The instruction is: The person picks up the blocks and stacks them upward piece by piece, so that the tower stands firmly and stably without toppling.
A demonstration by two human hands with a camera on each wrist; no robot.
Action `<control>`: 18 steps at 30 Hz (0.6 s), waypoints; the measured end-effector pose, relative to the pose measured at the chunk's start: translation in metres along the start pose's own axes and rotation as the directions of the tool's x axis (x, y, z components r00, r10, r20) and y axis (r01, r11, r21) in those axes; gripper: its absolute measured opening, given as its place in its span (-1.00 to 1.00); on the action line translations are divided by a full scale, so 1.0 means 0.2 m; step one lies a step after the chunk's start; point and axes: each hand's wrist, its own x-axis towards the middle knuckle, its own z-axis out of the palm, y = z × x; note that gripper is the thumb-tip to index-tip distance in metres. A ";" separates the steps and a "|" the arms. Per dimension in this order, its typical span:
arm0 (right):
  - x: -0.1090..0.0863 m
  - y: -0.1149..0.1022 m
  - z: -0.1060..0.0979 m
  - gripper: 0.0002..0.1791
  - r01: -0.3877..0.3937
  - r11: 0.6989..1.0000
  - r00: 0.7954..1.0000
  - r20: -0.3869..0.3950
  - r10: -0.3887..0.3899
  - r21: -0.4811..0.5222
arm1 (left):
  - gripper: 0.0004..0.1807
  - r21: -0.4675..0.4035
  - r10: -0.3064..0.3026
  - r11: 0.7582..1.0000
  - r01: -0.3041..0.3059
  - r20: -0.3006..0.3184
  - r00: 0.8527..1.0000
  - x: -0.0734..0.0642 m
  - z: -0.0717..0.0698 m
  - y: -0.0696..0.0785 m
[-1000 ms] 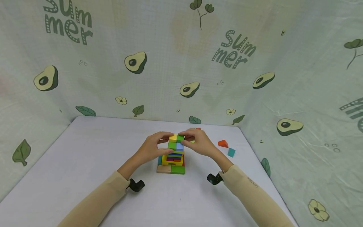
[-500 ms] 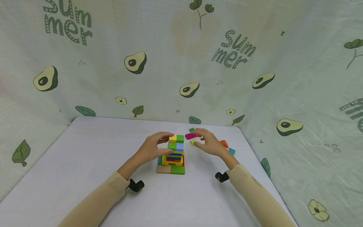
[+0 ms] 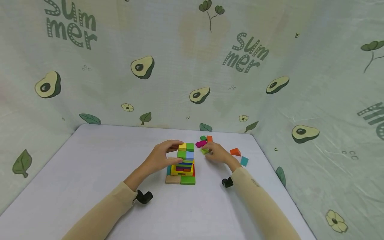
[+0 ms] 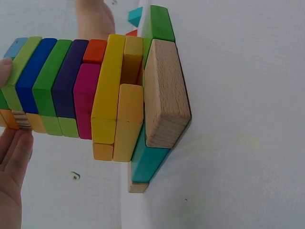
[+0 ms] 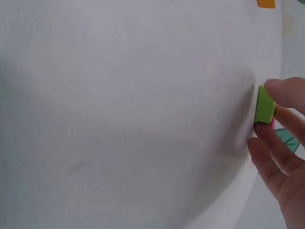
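Observation:
A tower of coloured wooden blocks (image 3: 186,163) stands upright on the table, with yellow and green blocks on top and a wider base. My left hand (image 3: 159,156) holds its upper part from the left, thumb in front and fingers behind. In the left wrist view, the fingers (image 4: 14,155) lie against the upper blocks while the thumb is mostly cut off. To the right of the tower, my right hand (image 3: 218,153) pinches a light green block (image 5: 264,106) between thumb and fingers, low at the table surface. Much of that block is covered in the head view.
Behind the right hand lie a magenta block (image 3: 201,144), a green block (image 3: 203,137) and an orange block (image 3: 209,138). Farther right are an orange wedge (image 3: 235,152) and a teal block (image 3: 244,161). Printed cloth (image 3: 168,100) walls the white table (image 3: 126,213).
My right hand has left the tower's top, moved right to the loose blocks and taken hold of the light green block. The left hand has stayed at the tower.

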 end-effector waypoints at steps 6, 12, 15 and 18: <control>-0.02 0.01 0.00 -0.60 0.036 0.999 0.999 -0.017 -0.036 -0.036 | -0.26 -0.001 -0.003 1.000 0.003 0.001 1.000 0.00 0.00 0.00; -0.06 0.00 0.01 -0.69 -0.013 1.000 1.000 -0.025 0.013 -0.010 | -0.27 -0.010 0.008 1.000 -0.008 0.000 1.000 0.00 0.00 -0.01; -0.10 0.00 0.02 -0.71 -0.011 1.000 1.000 -0.019 0.011 -0.023 | -0.28 -0.006 0.018 1.000 -0.018 0.003 1.000 0.00 0.00 -0.02; -0.14 -0.02 0.01 -0.72 0.007 1.000 1.000 -0.016 -0.008 -0.027 | -0.28 -0.002 0.019 1.000 -0.019 0.001 1.000 0.01 0.00 -0.02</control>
